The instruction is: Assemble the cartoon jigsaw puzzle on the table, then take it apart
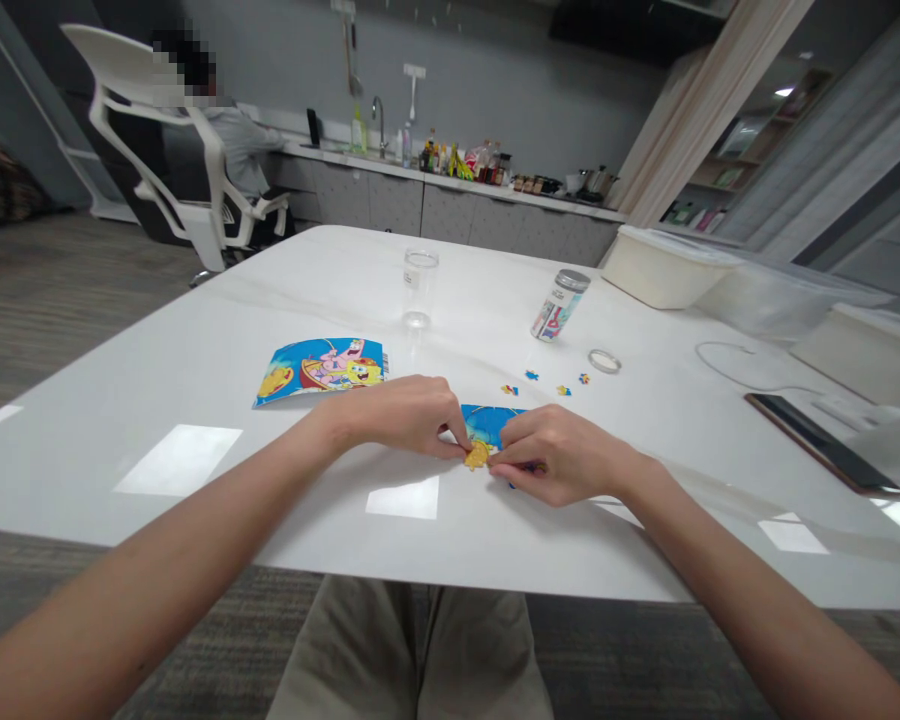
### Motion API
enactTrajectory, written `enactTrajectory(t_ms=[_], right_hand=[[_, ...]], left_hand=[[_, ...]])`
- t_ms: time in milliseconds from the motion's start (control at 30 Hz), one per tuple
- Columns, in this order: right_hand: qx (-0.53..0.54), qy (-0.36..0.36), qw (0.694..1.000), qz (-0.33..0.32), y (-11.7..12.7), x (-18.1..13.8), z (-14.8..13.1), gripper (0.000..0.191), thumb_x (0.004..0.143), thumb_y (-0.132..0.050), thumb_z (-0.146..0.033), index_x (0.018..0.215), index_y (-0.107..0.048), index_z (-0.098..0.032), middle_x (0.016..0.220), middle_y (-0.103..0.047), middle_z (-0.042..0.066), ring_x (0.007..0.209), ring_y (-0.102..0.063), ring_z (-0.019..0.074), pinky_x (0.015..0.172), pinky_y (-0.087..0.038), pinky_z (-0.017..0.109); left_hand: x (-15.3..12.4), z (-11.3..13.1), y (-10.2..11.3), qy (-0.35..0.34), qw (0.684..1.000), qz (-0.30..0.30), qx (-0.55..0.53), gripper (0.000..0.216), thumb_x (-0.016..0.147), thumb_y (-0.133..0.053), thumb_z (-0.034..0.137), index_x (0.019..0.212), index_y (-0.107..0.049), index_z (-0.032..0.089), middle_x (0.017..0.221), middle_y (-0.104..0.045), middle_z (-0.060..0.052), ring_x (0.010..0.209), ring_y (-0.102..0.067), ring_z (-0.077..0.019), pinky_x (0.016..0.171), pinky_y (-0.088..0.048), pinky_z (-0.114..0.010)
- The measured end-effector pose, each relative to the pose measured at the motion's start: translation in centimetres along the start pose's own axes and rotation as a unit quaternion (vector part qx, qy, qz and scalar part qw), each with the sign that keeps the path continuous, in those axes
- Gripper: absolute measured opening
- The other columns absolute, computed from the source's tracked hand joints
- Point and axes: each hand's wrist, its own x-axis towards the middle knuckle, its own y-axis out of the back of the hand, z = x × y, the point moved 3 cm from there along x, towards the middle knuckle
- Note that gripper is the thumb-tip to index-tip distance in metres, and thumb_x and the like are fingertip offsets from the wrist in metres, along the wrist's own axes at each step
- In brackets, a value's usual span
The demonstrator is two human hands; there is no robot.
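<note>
A partly assembled jigsaw puzzle (487,422), blue along its top, lies on the white table between my hands. At its lower left corner is a yellow jigsaw piece (477,456). My left hand (412,415) pinches the left edge of that piece between closed fingers. From the other side, my right hand (559,455) has its thumb and finger pressed together at the piece's right edge, covering much of the puzzle. Several loose jigsaw pieces (564,391) are scattered beyond my right hand. To the left, a curled cartoon picture sheet (322,368) lies behind my left wrist.
Farther back stand a clear jar (420,290) and a printed canister (560,305). A silvery ring (604,361) lies near the loose pieces. On the right are a dark phone-like slab (821,445), a white cable and storage bins (664,268). Another person sits in a white chair (214,165).
</note>
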Motion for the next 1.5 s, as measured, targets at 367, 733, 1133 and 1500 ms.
enactTrajectory(t_ms=[367,733,1133,1500], right_hand=[[0.002,-0.01,1.0,0.0,-0.2,0.2,-0.4,0.033,0.089,-0.049,-0.019,0.057,-0.06,-0.016,0.055,-0.057,0.002,0.052,-0.047,0.0108,0.05,-0.03,0.025],[-0.007,-0.318,0.934,0.163,2.3,-1.2,5.4,0.037,0.099,-0.035,-0.031,0.097,-0.07,-0.019,0.068,-0.067,0.002,0.065,-0.061,0.0153,0.063,-0.039,0.026],[-0.011,-0.336,0.928,0.159,-0.7,-1.0,8.2,0.022,0.084,-0.053,-0.013,0.098,-0.07,-0.012,0.091,-0.061,0.008,0.08,-0.058,0.0155,0.08,-0.043,0.028],[0.071,-0.326,0.938,0.098,-0.6,0.6,10.1,0.019,0.081,-0.064,-0.02,0.093,-0.072,-0.008,0.086,-0.066,0.009,0.077,-0.059,0.0163,0.072,-0.043,0.026]], left_hand=[[-0.2,0.0,0.0,0.024,1.0,0.001,-0.005,0.022,0.079,-0.062,0.02,0.094,-0.077,0.029,0.056,-0.058,0.005,0.049,-0.046,-0.0076,0.053,-0.032,-0.021],[-0.3,-1.1,-0.2,0.074,0.987,0.051,0.135,0.038,0.091,-0.047,0.05,0.114,-0.06,0.022,0.063,-0.063,0.0,0.06,-0.06,-0.0179,0.059,-0.039,-0.028],[0.2,-2.1,-1.7,0.119,0.973,0.031,0.196,0.027,0.095,-0.035,0.031,0.114,-0.05,0.018,0.071,-0.068,-0.006,0.071,-0.067,-0.0256,0.062,-0.042,-0.032],[2.6,-1.9,-1.7,0.121,0.937,0.002,0.328,0.031,0.091,-0.036,0.026,0.088,-0.063,0.011,0.076,-0.07,-0.017,0.069,-0.069,-0.0297,0.059,-0.045,-0.036]])
